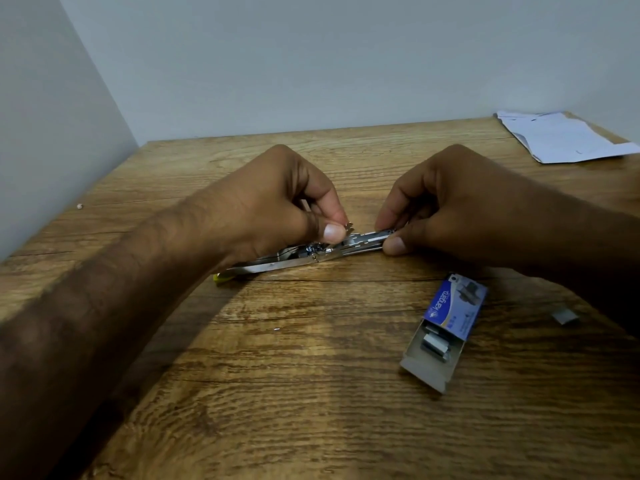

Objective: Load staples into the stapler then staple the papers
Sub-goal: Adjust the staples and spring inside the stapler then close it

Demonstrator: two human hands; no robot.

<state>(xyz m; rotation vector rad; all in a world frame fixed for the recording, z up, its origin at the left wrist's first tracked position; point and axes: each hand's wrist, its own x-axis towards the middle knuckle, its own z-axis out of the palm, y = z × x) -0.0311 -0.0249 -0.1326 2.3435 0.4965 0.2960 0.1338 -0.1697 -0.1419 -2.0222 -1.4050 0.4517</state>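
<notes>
Pinching a metal part (pixel 349 227), the left grip (pixel 277 206) sits over the opened stapler (pixel 277 266), flat at mid surface (pixel 277 393). The right grip (pixel 450 209) pinches its rail end. Staple box (pixel 450 317) nearer right; papers (pixel 568 140) at far right corner.

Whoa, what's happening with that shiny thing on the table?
A person is working on a stapler, opened out flat on the table. The left hand pinches a small metal part near its middle, and the right hand pinches the track's right end. A staple box lies open nearby with staples inside, and a loose strip sits to its right. The papers lie at the far right corner, away from both hands.
</notes>
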